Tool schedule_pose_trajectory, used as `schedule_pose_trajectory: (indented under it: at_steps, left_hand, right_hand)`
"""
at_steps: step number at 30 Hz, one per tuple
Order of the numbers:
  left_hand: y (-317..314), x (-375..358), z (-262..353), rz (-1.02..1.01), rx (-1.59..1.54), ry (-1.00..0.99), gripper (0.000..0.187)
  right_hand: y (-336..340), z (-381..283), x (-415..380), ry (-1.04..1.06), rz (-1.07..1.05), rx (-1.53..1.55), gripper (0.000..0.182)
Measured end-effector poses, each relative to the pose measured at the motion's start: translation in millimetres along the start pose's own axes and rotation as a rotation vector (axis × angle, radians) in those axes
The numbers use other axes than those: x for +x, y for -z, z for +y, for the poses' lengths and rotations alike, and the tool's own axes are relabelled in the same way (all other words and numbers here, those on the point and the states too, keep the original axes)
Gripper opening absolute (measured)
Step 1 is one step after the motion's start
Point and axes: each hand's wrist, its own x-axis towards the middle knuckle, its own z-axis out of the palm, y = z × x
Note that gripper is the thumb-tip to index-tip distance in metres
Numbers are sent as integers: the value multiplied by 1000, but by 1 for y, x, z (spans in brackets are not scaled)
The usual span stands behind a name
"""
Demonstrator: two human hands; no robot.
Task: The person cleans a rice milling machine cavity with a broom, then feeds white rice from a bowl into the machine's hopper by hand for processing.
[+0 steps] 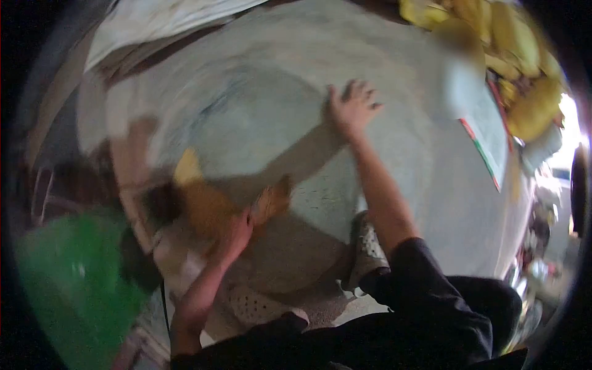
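My left hand (237, 232) is closed at the edge of an orange-brown thing with a yellow end (206, 206), low over the floor on the left. Motion blur smears this thing, and I cannot tell its kind. Part of it sticks out to the right past my fingers. My right hand (354, 111) is stretched out ahead with its fingers spread and nothing in it, over the grey floor (265, 105). Its arm's shadow falls to the left. Below my hands are my feet in light perforated clogs, the right clog (370, 243) and the left clog (262, 306).
Yellow sacks (521, 49) are heaped at the top right, beside a pale sheet with red and green edging (487, 139). A white sheet (160, 28) lies along the top left. At the lower left is a green surface (74, 290). Mixed clutter (539, 265) lines the right side.
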Motion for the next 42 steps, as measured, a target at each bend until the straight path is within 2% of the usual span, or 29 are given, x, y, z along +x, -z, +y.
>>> schedule_pose_trajectory:
  at_steps: [2,4,6,9,10,12,14,16,17,18,19,20,22,23,24,26,27,28,30,32,34,35,36,37,38,40,41,42]
  left_hand:
    - [15,7,-30,125,102,-26,30]
    - [27,22,-77,189,218,189,30]
    - [47,40,-138,112,251,520,31]
    - [68,41,-176,237,268,635,33]
    - [67,38,-175,238,259,653,33]
    - [74,34,-149,283,291,511,32]
    - [76,35,-106,227,126,410,29]
    - [54,55,-85,326,5,295,31]
    - [52,64,-78,331,0,305,31]
    - [54,74,-74,291,-147,352,32]
    - [60,80,-75,250,-294,397,33]
    - [66,85,-87,263,-298,404,33]
    - [68,93,-131,164,-437,416,33]
    - [50,101,-162,448,-336,445,30]
    - [42,100,-170,450,-337,444,30]
    - [27,94,-179,341,-881,737,31]
    - [19,91,-193,167,-886,388,32]
    - [6,99,-196,171,-889,381,32]
    - [5,84,-140,114,-2030,719,34]
    - [12,63,-74,436,-2073,627,43]
    - [-5,68,-61,242,-2197,551,48]
    - [-5,64,-52,253,-2209,551,48]
    - [0,57,-41,271,-1989,432,47]
    - [9,49,-32,283,-1764,322,46]
    - [21,40,-25,287,-1768,330,46]
    - [43,23,-18,274,-1433,450,44]
    - [45,19,-22,295,-1448,420,42]
    - [35,23,-33,307,-1454,421,42]
  right_hand:
    - [-11,8,4,48,38,-11,78]
    - [-18,9,4,47,74,-10,77]
    - [-15,3,6,66,61,10,77]
    - [-13,9,1,35,52,56,76]
    - [-15,10,2,38,67,61,76]
    - [-17,7,5,56,84,84,75]
    - [-17,6,4,28,85,56,74]
    - [-18,7,5,48,91,45,73]
    - [-18,7,6,38,86,27,73]
    - [-16,5,5,30,81,7,72]
    - [-14,4,4,31,72,12,71]
    - [-12,2,4,42,76,22,71]
    - [-11,2,3,21,58,37,70]
    - [-10,2,3,26,48,33,69]
    - [-12,2,3,26,50,33,69]
    - [-17,5,4,26,66,58,70]
    - [-15,5,4,25,71,57,70]
    - [-13,4,5,17,58,51,68]
    - [-8,1,2,17,52,44,66]
    - [-3,-4,-14,267,439,21,50]
    - [8,-29,-60,444,-21,526,28]
    - [20,-69,-102,387,-44,657,24]
    - [48,-100,-135,248,-585,586,34]
    - [34,-111,-169,203,-1037,995,42]
    - [47,-139,-199,2,-1311,1050,48]
    - [-12,-150,-245,68,-1268,1355,50]
    - [1,-157,-247,75,-1273,1353,50]
    - [27,-166,-243,-84,-1274,1263,49]
